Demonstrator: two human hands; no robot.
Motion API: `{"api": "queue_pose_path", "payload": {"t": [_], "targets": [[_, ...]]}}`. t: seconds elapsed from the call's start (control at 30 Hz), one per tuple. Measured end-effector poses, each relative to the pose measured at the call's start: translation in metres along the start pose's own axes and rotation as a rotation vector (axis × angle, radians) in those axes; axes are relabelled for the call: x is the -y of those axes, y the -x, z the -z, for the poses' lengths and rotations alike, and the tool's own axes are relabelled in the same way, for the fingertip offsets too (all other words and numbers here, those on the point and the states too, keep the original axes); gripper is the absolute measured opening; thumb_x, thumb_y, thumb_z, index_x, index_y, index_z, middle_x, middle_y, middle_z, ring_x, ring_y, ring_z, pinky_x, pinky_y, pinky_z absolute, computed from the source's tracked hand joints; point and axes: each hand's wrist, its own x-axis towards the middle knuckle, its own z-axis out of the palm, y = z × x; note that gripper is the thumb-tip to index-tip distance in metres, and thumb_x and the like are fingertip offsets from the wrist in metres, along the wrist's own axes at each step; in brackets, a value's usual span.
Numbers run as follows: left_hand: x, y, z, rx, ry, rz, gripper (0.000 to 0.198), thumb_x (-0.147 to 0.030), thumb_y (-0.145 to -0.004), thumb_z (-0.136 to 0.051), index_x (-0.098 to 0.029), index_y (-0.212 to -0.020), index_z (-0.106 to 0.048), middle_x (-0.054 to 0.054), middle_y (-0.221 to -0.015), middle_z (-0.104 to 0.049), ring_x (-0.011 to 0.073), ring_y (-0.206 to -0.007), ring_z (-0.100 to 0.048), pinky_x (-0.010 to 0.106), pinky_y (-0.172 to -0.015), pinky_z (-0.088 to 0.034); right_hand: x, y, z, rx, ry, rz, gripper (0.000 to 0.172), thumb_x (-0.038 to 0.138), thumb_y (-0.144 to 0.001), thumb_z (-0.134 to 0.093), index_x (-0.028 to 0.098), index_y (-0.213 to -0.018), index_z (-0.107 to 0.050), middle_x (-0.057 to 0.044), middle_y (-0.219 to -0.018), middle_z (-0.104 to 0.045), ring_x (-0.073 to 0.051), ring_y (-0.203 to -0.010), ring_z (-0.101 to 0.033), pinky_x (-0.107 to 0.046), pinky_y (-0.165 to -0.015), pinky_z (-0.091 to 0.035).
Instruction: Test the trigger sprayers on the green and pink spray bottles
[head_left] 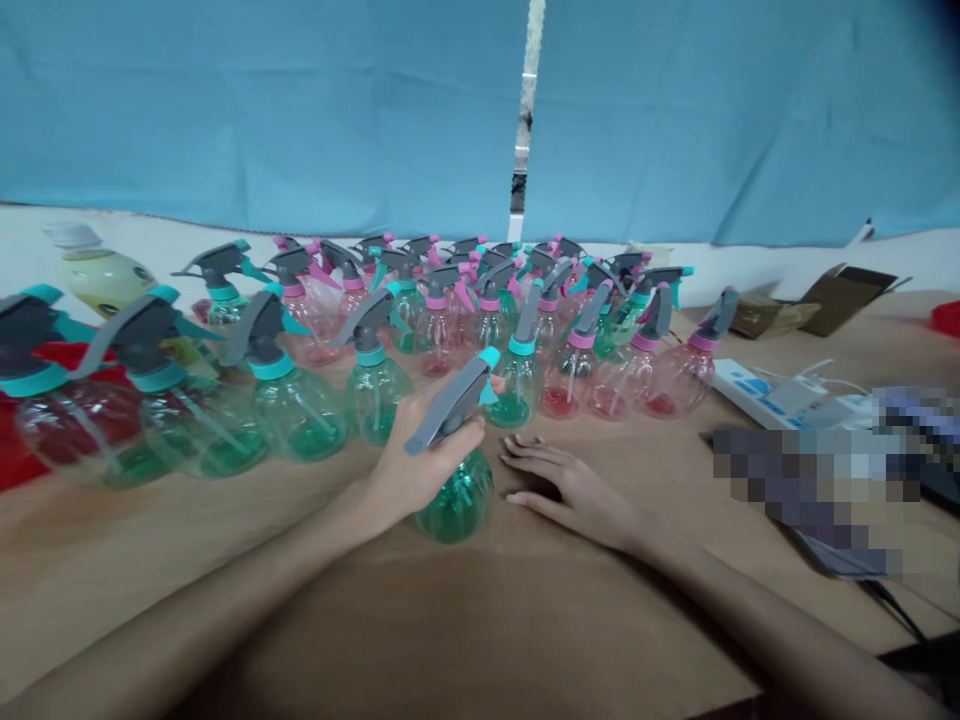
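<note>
My left hand point(420, 455) is wrapped round the neck of a green spray bottle point(456, 498) that stands on the brown table point(465, 620). Its grey trigger head with a teal nozzle point(452, 400) sticks out above my fingers. My right hand point(564, 478) lies flat on the table just right of the bottle, fingers stretched out and holding nothing. Behind both hands stand several green and pink spray bottles point(517, 385) with grey triggers, in rows across the table.
A yellowish capped bottle point(101, 270) stands at the far left behind the rows. A white power strip point(757, 392) with cables lies at the right, brown cardboard point(840, 295) beyond it. A blue sheet point(300, 110) hangs behind the table. A red thing point(15, 440) sits at the left edge.
</note>
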Motion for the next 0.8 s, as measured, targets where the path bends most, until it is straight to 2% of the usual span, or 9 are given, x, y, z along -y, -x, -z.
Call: {"api": "queue_pose_path", "payload": {"t": [0.23,0.43,0.6,0.8], "targets": [[-0.0014,-0.0019,-0.0004,0.006,-0.001,0.017,0.021,-0.024,-0.075,-0.05,-0.023,-0.092,-0.061,-0.003,-0.067,-0.055,0.0133,-0.056,-0.046,0.028,-0.056,-0.041,0.0002,-0.0003,0.0007,-0.005,-0.002,0.016,0.052,0.049,-0.088,-0.049,0.024,-0.133,-0.047,-0.007,-0.138,-0.049,-0.023,-0.13,-0.041,-0.048,-0.11,-0.029],[-0.0004,-0.0014,-0.0005,-0.031,-0.011,0.009,0.011,-0.027,-0.077,-0.051,-0.022,-0.082,-0.059,-0.002,-0.064,-0.052,0.0139,-0.057,-0.047,0.027,-0.056,-0.04,0.0021,0.0005,0.003,0.003,0.016,0.018,0.052,0.049,-0.088,-0.049,0.022,-0.132,-0.049,-0.008,-0.136,-0.051,-0.022,-0.13,-0.041,-0.046,-0.111,-0.029],[0.0024,-0.001,-0.0013,0.004,0.043,0.069,0.021,-0.029,-0.079,-0.053,-0.021,-0.095,-0.062,-0.003,-0.063,-0.053,0.0151,-0.059,-0.052,0.028,-0.06,-0.043,0.0004,0.0008,0.0019,-0.023,-0.001,0.032,0.049,0.048,-0.088,-0.05,0.023,-0.131,-0.05,-0.008,-0.135,-0.052,-0.023,-0.129,-0.043,-0.048,-0.11,-0.03],[0.0032,0.0013,-0.0035,-0.063,0.01,0.107,0.01,-0.03,-0.077,-0.055,-0.021,-0.077,-0.059,-0.003,-0.062,-0.055,0.0152,-0.059,-0.056,0.028,-0.06,-0.046,-0.0011,0.0014,0.0001,-0.024,0.025,0.029,0.051,0.049,-0.088,-0.05,0.021,-0.13,-0.05,-0.007,-0.135,-0.053,-0.022,-0.129,-0.043,-0.045,-0.11,-0.031]]}}
